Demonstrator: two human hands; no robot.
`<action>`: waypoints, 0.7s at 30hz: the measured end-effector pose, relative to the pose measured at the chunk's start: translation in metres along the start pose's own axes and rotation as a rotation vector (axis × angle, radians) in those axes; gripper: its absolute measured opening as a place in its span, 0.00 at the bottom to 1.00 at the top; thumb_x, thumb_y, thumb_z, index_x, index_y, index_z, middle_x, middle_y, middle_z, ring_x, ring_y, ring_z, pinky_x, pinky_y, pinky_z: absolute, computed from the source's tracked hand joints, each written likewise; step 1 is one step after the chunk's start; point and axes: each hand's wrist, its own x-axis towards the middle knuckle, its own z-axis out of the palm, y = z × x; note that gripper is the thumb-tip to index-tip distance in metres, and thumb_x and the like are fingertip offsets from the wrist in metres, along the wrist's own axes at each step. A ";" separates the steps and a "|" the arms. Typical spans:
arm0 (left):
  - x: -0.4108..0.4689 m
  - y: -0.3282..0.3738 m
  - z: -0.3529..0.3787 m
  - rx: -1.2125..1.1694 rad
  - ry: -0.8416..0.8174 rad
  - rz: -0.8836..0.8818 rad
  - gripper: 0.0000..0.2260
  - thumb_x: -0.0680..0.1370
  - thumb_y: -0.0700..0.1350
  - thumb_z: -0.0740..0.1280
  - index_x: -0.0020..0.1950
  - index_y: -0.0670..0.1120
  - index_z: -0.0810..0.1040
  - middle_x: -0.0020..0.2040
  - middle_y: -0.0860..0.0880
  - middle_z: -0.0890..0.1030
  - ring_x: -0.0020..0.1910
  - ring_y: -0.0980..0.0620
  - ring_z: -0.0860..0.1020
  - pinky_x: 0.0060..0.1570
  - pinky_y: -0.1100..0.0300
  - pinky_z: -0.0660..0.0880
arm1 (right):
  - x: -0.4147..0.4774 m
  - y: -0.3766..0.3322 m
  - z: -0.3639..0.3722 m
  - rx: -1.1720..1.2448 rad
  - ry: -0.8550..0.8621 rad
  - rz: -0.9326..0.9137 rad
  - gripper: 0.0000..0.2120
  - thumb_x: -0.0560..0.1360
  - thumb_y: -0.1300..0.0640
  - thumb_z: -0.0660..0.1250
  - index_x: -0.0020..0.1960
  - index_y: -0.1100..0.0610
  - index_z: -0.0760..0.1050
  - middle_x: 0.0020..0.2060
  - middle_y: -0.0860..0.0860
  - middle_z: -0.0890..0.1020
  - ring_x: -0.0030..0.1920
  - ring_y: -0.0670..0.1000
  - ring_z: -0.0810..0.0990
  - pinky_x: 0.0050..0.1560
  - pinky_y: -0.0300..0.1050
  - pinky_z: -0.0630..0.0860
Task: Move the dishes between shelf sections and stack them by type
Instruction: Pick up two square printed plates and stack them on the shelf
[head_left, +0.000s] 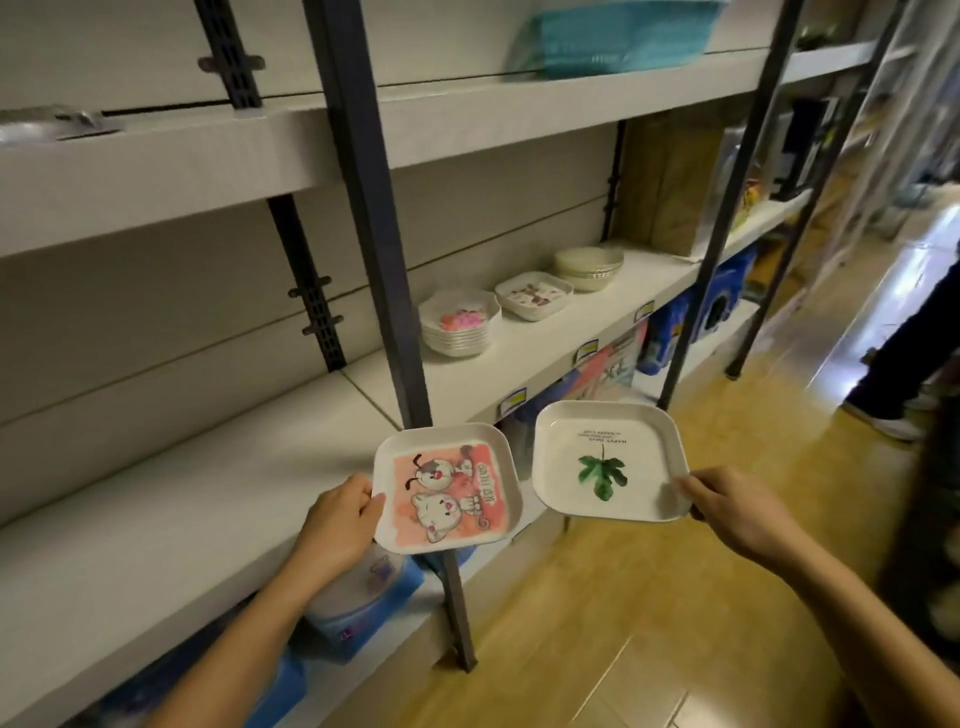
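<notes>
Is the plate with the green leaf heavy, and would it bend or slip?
Probably light: the right hand holds the leaf plate by one corner only. Likely stiff, since it shows no sag held that way. Its glossy surface might be slippery.

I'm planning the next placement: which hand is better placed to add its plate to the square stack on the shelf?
Probably right: the right hand holds the leaf plate on the square stack's side of the dark post, while the left hand's cat plate overlaps that post.
</notes>
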 end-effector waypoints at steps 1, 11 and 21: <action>0.004 0.011 0.005 -0.007 -0.005 0.009 0.08 0.81 0.44 0.57 0.42 0.46 0.69 0.37 0.52 0.73 0.33 0.58 0.69 0.30 0.65 0.62 | 0.002 0.010 -0.006 0.002 0.008 0.017 0.20 0.80 0.52 0.56 0.34 0.59 0.77 0.28 0.49 0.75 0.30 0.49 0.72 0.35 0.45 0.68; 0.077 0.101 0.050 0.009 -0.035 0.046 0.10 0.80 0.45 0.57 0.39 0.45 0.65 0.39 0.44 0.76 0.41 0.43 0.78 0.39 0.54 0.70 | 0.056 0.078 -0.049 0.021 0.068 0.101 0.22 0.79 0.53 0.56 0.28 0.54 0.70 0.26 0.49 0.75 0.29 0.50 0.71 0.33 0.45 0.64; 0.195 0.154 0.077 -0.012 0.003 -0.007 0.10 0.80 0.44 0.56 0.48 0.38 0.70 0.46 0.42 0.78 0.42 0.44 0.75 0.38 0.57 0.67 | 0.200 0.093 -0.085 0.010 0.007 0.107 0.20 0.79 0.50 0.56 0.34 0.57 0.76 0.28 0.49 0.75 0.30 0.50 0.72 0.35 0.46 0.68</action>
